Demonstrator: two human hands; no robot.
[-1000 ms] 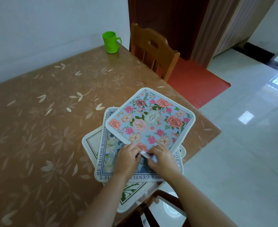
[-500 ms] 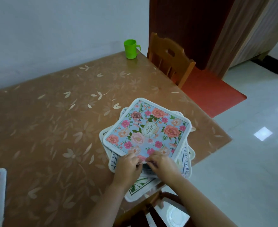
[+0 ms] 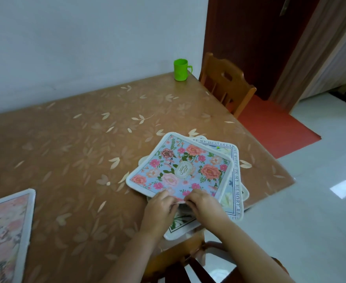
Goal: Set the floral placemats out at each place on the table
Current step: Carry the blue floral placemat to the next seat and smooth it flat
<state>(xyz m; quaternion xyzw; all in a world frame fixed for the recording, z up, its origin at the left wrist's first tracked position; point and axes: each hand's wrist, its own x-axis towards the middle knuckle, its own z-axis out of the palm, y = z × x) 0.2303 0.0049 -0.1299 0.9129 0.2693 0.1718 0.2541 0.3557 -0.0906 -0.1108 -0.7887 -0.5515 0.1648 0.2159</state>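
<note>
Floral placemat [image 3: 180,172] is pinched at its near edge by curled left hand [image 3: 159,210] and right hand [image 3: 205,207].

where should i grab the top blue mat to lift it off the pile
By its near edge, coming from the person's side. The top mat is thin and lies flat on the pile, so only a rim can be pinched. That near edge is where the left hand and right hand pinch it.
</note>
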